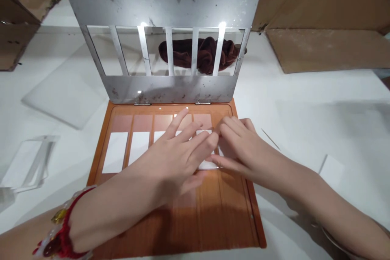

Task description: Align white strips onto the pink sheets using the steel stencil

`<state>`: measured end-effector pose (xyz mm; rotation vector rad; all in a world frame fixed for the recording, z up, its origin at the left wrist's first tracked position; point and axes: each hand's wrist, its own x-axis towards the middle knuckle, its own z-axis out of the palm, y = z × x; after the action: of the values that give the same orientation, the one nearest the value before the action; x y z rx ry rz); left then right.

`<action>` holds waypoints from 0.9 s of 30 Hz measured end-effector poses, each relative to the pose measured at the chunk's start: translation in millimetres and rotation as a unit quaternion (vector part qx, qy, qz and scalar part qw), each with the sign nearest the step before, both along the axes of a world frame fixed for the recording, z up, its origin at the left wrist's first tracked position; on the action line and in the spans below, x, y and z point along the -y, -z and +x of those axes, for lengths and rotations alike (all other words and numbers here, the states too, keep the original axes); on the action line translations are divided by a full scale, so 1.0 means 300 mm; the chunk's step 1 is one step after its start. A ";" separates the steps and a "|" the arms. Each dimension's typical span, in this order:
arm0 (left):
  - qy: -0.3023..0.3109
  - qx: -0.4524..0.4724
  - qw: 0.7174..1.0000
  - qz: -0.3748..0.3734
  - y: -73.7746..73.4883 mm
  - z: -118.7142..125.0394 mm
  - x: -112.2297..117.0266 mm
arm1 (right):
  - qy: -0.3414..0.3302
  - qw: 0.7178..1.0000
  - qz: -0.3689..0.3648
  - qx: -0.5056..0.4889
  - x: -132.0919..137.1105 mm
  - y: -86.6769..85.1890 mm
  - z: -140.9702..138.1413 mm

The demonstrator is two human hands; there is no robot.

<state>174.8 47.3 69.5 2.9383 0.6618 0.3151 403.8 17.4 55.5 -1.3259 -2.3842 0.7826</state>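
An orange-brown tray (225, 219) with shallow slots lies before me, a metal frame lid (164, 4) hinged up at its far edge. White cards (115, 152) sit in a row across the slots, one per slot. My left hand (183, 154) lies over the middle cards with its fingers spread, its index fingertip close to my right hand. At the right end of the row, my right hand (237, 142) has its fingers curled and its thumb stretched to the left around another white card (225, 148). The fingertips of my right hand are partly hidden.
A stack of white cards (22, 162) lies at the left, below a translucent sheet (65, 89). Behind the lid lies a dark brown cloth (210, 55). A thin stick (270, 139) and a white piece (332, 168) are at right. Cardboard (329, 48) stands at the back.
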 end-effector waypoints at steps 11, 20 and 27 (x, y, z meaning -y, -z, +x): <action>-0.014 0.004 0.999 -0.030 0.014 0.000 -0.009 | -0.052 0.981 -0.174 -0.074 -0.061 -0.046 0.012; -0.012 0.013 0.998 -0.068 0.019 -0.003 -0.021 | -0.039 0.990 -0.110 -0.076 -0.060 0.000 0.005; -0.005 0.013 0.994 -0.104 0.010 -0.004 -0.028 | -0.039 0.991 -0.114 -0.051 -0.062 -0.012 -0.003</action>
<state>173.7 55.8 66.4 2.7291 0.6627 0.2666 403.0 36.0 59.1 -1.2471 -2.3321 1.1455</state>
